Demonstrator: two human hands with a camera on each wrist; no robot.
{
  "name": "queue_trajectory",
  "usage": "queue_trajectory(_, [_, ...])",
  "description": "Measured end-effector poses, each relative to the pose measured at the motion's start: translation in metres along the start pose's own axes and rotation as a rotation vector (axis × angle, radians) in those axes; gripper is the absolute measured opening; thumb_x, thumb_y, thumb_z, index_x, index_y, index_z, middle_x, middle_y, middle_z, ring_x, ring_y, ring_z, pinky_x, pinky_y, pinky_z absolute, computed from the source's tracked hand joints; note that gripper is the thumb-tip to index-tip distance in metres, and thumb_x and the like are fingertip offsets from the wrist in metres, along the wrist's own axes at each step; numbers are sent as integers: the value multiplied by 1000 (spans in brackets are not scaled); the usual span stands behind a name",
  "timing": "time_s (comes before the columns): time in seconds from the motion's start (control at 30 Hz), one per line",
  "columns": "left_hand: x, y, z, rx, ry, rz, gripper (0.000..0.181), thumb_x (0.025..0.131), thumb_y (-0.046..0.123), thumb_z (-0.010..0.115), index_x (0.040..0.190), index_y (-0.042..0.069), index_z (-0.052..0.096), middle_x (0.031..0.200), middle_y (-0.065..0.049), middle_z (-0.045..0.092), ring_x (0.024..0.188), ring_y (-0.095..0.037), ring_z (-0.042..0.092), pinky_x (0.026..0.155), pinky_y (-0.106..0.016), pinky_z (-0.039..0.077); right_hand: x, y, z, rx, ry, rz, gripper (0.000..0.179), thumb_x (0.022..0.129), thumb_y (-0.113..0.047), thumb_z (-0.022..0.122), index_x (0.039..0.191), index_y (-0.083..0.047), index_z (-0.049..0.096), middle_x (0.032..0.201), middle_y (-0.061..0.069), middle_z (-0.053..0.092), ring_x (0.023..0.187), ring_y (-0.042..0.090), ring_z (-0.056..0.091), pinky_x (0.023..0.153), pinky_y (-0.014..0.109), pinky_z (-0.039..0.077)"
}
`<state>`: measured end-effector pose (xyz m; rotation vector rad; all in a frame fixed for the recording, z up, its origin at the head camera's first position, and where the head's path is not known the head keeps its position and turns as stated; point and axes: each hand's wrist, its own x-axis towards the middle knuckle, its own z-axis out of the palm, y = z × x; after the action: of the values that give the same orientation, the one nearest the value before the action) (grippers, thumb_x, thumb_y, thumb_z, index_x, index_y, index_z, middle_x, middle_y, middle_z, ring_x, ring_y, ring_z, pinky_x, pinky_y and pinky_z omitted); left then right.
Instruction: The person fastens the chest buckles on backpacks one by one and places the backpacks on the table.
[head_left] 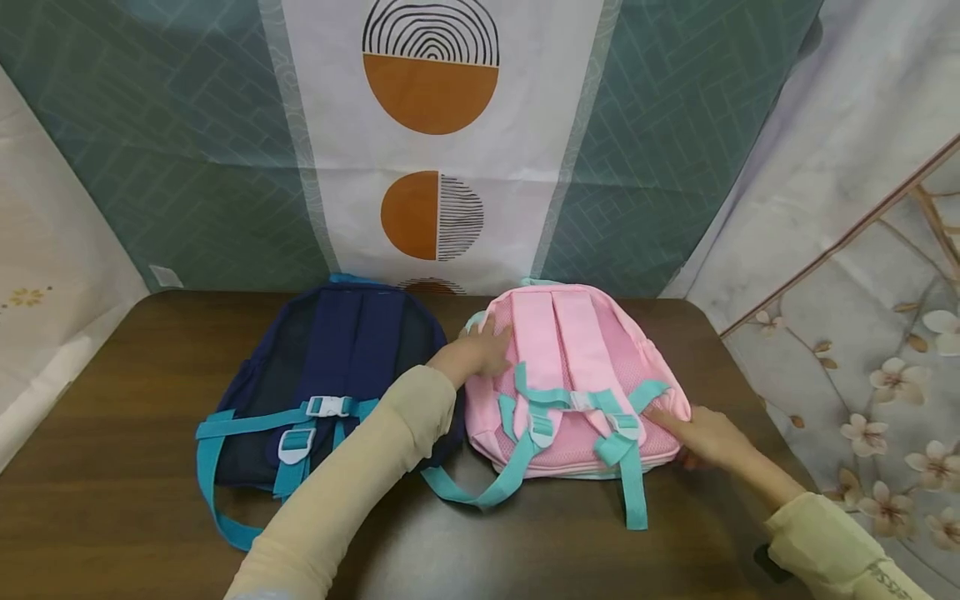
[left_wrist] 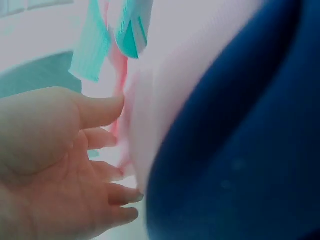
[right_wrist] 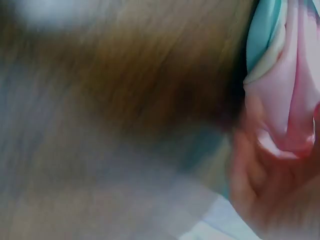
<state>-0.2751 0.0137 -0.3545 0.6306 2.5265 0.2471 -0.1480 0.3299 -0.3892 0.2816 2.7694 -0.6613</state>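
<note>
A pink backpack (head_left: 573, 358) with teal straps lies on the table, its strap side up. My right hand (head_left: 708, 437) grips its lower right corner; in the right wrist view the pink fabric (right_wrist: 280, 100) sits between thumb and fingers of that hand (right_wrist: 272, 185). At the pack's upper left side is my left hand (head_left: 483, 350), fingers spread. Up close, the left wrist view has this hand (left_wrist: 65, 165) with its fingers extended and fingertips right at the pink side. A navy backpack (head_left: 273, 375) with blue straps lies just left, partly behind my left forearm.
The brown wooden table (head_left: 97, 433) meets a hanging patterned cloth (head_left: 210, 167) at its back edge. Light cloths hang on both sides, the right one flowered (head_left: 892, 383). A loose teal strap (head_left: 480, 496) trails toward the front, and a blue strap loop (head_left: 217, 500) hangs from the navy pack.
</note>
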Motion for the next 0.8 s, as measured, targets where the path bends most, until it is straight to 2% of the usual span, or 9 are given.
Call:
queue_trajectory(0.1, [-8,7,1,47,40,26,58,100,34,35,151,13,16,156,-15,4,143,-34,4,114,-50,4,-3,-4,-2,-185,294,-118,70,83,-66,50,107,0,57,72,14,62,59,25,57,46,38,41])
queue_trajectory(0.13, [-11,10,2,58,57,36,57,101,35,34,151,14,17,156,-14,6,143,-33,5,114,-50,4,-4,-6,-2,-215,399,-162,68,82,-64,54,109,-2,57,71,11,60,58,23,55,44,37,37])
queue_trajectory(0.2, [-18,19,2,79,90,67,56,101,35,32,151,14,17,156,-12,8,143,-32,7,114,-49,5,-4,-9,-1,-223,574,-251,54,79,-56,64,100,-7,60,60,1,51,50,15,45,40,31,30])
queue_trajectory(0.3, [-31,36,4,97,131,141,53,102,32,30,150,16,19,156,-9,12,143,-30,11,114,-48,7,-3,-16,-3,-210,701,-363,38,76,-37,72,100,-10,62,63,-2,48,52,11,40,41,27,28])
queue_trajectory(0.37, [-38,48,9,84,161,218,50,102,31,27,150,17,22,156,-5,16,143,-27,13,115,-46,8,-1,-21,-7,-196,703,-444,33,76,-21,70,105,-9,61,69,0,52,55,12,41,43,26,30])
queue_trajectory(0.47, [-45,65,20,37,213,330,49,103,36,24,148,18,28,154,-2,24,142,-21,19,115,-43,11,4,-28,-13,-149,615,-585,37,74,-1,61,111,-5,58,84,6,59,64,15,48,49,28,36])
queue_trajectory(0.6, [-49,79,32,32,293,374,57,99,50,31,144,16,38,147,0,38,137,-15,30,114,-40,18,17,-37,-9,-79,461,-768,41,75,6,63,114,-5,57,106,9,61,90,24,57,70,38,46])
queue_trajectory(0.7, [-49,80,36,226,437,385,49,95,45,48,134,15,51,132,0,54,127,-14,44,112,-38,23,27,-44,0,-57,337,-854,41,77,-3,70,117,-7,59,115,6,60,108,26,54,87,41,44])
queue_trajectory(0.8, [-47,77,36,442,598,396,31,89,31,63,116,16,63,108,3,63,107,-12,56,104,-31,34,34,-49,9,-49,255,-927,42,76,-9,74,116,-9,62,117,4,60,110,24,53,96,25,39])
